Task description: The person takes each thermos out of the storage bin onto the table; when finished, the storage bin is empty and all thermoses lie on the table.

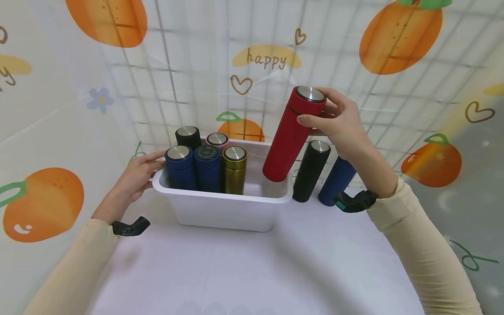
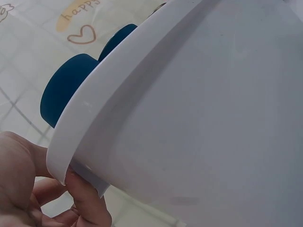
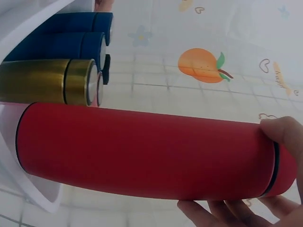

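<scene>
My right hand [image 1: 340, 124] grips a red thermos bottle [image 1: 289, 138] near its silver-topped lid, thumb on one side and fingers on the other. The bottle tilts, its base over the right end of a white plastic bin [image 1: 220, 210]. At the bin's left end my left hand [image 1: 135, 177] holds the rim, its fingers curled under the lip in the left wrist view. Inside the bin's left part stand two blue bottles [image 1: 181, 168], a gold bottle [image 1: 235, 170], a black bottle [image 1: 188, 136] and a pink-edged bottle [image 1: 217, 140].
Just right of the bin, a black bottle [image 1: 312, 170] and another blue bottle [image 1: 337, 179] stand on the white table [image 1: 220, 271]. The blue one is partly behind my right wrist. A wire grid under a fruit-printed sheet [image 1: 267, 26] rises behind the bin.
</scene>
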The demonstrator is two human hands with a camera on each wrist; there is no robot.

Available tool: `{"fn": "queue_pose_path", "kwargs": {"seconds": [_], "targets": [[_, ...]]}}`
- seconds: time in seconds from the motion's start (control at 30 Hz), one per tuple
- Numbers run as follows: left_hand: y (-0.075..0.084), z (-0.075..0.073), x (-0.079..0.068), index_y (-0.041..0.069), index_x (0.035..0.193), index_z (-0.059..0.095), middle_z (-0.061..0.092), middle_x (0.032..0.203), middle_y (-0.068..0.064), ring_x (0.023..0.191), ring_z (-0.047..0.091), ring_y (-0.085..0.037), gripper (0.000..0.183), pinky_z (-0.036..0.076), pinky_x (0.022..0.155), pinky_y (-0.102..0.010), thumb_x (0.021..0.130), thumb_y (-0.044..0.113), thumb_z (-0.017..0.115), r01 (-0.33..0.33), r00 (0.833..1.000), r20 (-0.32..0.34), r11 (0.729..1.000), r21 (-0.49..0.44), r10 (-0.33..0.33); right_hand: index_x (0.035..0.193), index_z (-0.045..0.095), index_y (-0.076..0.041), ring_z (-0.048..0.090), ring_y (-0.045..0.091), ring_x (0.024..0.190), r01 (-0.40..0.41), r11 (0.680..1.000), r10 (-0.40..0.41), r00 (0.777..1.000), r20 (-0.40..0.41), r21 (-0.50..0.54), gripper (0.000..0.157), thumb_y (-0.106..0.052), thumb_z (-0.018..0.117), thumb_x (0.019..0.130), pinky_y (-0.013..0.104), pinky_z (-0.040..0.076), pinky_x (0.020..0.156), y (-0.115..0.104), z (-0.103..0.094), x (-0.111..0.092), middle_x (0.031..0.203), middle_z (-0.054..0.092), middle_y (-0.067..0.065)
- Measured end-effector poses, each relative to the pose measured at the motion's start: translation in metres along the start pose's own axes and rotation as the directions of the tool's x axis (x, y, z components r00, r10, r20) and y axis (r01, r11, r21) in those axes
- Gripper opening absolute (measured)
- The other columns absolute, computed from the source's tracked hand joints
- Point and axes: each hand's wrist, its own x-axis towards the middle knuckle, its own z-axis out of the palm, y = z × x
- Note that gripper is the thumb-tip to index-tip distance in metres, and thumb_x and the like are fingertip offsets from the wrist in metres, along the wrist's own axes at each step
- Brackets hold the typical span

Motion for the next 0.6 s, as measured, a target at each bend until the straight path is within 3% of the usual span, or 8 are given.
{"fn": "queue_pose_path", "kwargs": {"seconds": [0.27, 0.6], "targets": [[0.0, 0.0, -0.001, 0.008, 0.156, 0.034, 0.061, 0.109, 0.009, 0.083, 0.063, -0.01, 0.053, 0.058, 0.07, -0.028, 0.106, 0.019, 0.048, 0.009, 1.0, 0.003, 1.0, 0.002, -0.009, 0.135, 0.061, -0.015, 0.061, 0.032, 0.111, 0.055, 0.998, -0.054, 0.998, -0.015, 0.025, 0.055, -0.007, 0.08, 0.084, 0.033, 0.059, 0.077, -0.012, -0.01, -0.004, 0.124, 0.063, 0.016], [0.002, 0.0, -0.001, 0.006, 0.156, 0.033, 0.065, 0.102, 0.015, 0.082, 0.064, -0.009, 0.053, 0.058, 0.068, -0.027, 0.106, 0.019, 0.049, 0.002, 1.0, 0.012, 1.0, -0.007, -0.001, 0.134, 0.061, -0.013, 0.061, 0.031, 0.112, 0.044, 0.997, -0.041, 0.998, -0.044, 0.059, 0.055, -0.004, 0.081, 0.083, 0.033, 0.059, 0.076, -0.018, -0.022, -0.013, 0.125, 0.063, 0.017]]}}
